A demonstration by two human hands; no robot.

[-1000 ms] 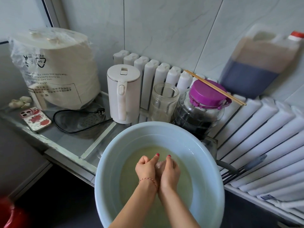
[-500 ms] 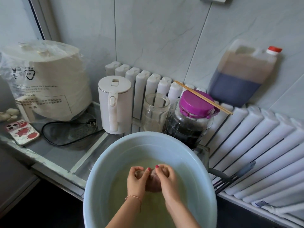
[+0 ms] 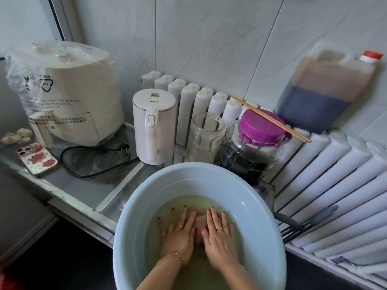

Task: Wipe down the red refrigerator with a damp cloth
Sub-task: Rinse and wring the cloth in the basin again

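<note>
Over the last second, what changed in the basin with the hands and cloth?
Both hands let go: the left hand and right hand opened from gripping the bunched cloth to pressing it flat underwater. The basin, kettle and jars stayed put.

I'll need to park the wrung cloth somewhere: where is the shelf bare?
Bare glass shelf lies between the phone, the black cord and the basin rim. Behind the basin it is crowded: kettle, empty jar and purple-lidded jar stand close together.

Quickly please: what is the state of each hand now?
Left hand: open, fingers flat on the cloth underwater.
Right hand: open, fingers flat on it too.
</note>
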